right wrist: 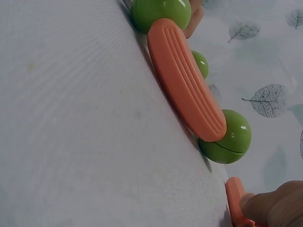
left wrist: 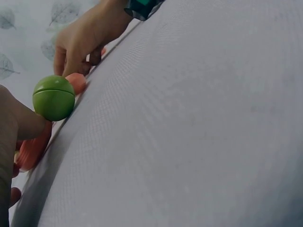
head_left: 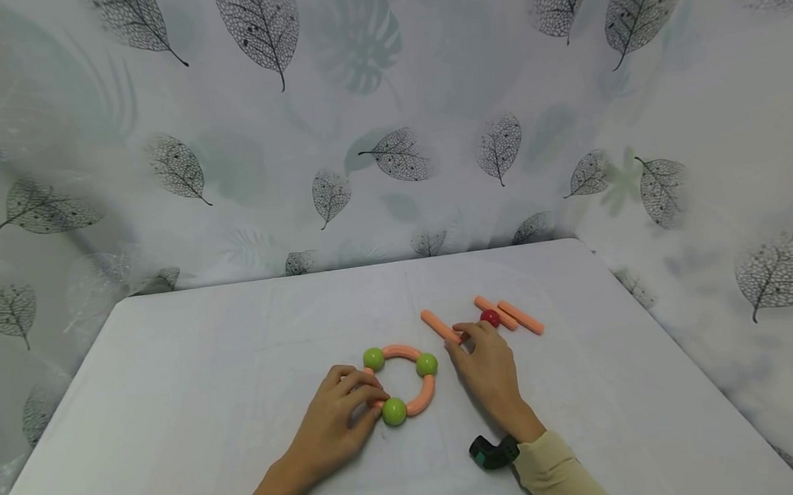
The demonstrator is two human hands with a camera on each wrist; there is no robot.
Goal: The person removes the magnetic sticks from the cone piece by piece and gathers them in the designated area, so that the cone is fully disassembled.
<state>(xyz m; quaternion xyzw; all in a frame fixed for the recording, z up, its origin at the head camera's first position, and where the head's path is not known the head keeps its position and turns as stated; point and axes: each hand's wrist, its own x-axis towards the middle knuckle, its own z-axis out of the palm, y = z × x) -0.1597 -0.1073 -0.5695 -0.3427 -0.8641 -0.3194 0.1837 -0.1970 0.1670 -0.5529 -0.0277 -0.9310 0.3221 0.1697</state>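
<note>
Ring (head_left: 412,380): partly built from curved orange pieces and three green balls (head_left: 394,411), laid on the table (head_left: 209,374) between the two hands.
Left hand (head_left: 337,420): fingers are curled onto the ring's left side, beside the nearest green ball; a piece there is pinched.
Right hand (head_left: 488,369): fingertips are set on the end of a straight orange stick (head_left: 440,326); whether it is gripped cannot be told.
Beyond the right hand: a red ball (head_left: 490,318) is seen touching two more orange sticks (head_left: 521,317).

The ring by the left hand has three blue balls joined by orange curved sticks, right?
Not quite. The balls are green, not blue, as the head view shows. The rest holds: three balls joined by orange curved sticks, with the left hand on the ring.
</note>
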